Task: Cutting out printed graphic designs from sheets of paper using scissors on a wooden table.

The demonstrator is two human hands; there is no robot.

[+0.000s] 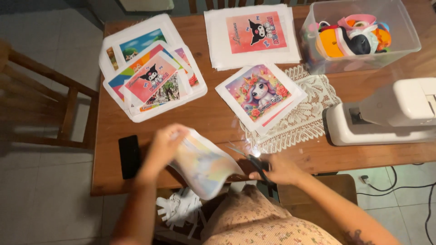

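One print (204, 165) pinched in left hand (163, 145) just left of right hand (277, 170) gripping one pair of scissors (254, 161) at the counter (213, 122) edge; three print stacks, one bin (359, 34).

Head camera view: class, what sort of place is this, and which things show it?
Probably a home craft or sewing corner: a white sewing machine on a wooden table, stacked printed fabric sheets, and scissors in the right hand.

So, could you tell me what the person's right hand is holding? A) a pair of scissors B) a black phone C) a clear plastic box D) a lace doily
A: the right hand grips scissors with dark handles, blades pointing at the printed sheet that the left hand holds up.
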